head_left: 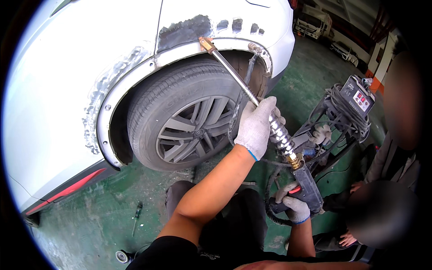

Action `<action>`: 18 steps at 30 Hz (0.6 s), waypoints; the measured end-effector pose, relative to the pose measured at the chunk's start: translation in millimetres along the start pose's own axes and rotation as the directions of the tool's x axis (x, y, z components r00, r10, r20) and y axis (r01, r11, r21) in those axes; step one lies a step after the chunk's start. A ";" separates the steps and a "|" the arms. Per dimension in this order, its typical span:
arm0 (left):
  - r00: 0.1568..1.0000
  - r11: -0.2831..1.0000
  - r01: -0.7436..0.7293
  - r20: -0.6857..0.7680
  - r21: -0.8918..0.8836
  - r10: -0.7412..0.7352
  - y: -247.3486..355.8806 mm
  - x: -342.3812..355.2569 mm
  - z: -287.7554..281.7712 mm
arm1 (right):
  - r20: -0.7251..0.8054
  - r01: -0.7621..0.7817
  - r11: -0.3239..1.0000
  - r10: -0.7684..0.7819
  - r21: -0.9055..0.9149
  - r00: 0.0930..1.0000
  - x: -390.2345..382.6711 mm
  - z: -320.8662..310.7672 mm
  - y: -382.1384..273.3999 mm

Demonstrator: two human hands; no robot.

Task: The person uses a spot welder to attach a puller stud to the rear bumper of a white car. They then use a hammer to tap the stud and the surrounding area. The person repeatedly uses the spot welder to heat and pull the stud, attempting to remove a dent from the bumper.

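Observation:
A spot-welding dent puller gun [308, 186] with a long metal shaft reaches up from lower right to the wheel arch of a white car. My gloved left hand [255, 126] is wrapped around its shaft, just above the ribbed metal section. My gloved right hand [293, 204] grips the black handle by its red trigger. The copper-coloured tip [207, 45] meets the arch edge, below a dark bare patch [184, 32] in the paint; whether it is stuck there I cannot tell. A clamp with a black cable [249, 67] is fixed on the arch to its right.
The wheel [198, 132] fills the arch. At right stands a cart with a welding machine [357, 96] and coiled cables. Two people are close by at right. A screwdriver [137, 213] and a round tool [122, 256] lie on the green floor [90, 229]. Parked vehicles stand behind.

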State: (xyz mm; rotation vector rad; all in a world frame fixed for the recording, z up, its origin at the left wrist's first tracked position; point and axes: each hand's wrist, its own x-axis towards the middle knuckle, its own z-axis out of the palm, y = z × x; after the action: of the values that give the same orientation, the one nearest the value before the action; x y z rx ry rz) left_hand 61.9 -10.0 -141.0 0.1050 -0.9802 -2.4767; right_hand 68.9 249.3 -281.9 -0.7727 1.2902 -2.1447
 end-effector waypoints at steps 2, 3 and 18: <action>1.000 0.998 0.002 -0.017 -0.060 -0.003 0.7 1.1 2.9 | -0.008 0.043 0.998 -0.043 -0.040 0.999 -2.9 -1.2 1.1; 1.000 0.996 0.004 -0.024 -0.089 -0.006 1.1 1.6 4.8 | 0.002 0.065 0.996 -0.065 -0.069 0.998 -4.7 -4.4 3.0; 0.809 0.876 0.157 0.568 -0.456 0.150 5.5 7.1 -7.8 | 0.139 0.183 0.077 -0.390 -0.980 0.910 7.4 15.6 -26.4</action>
State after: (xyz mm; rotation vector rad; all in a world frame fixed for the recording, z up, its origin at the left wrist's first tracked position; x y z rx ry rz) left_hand 59.7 -21.7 -142.5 -0.8848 -0.5166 -2.7275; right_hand 70.9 245.8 -250.7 -1.4581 2.9664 -1.2237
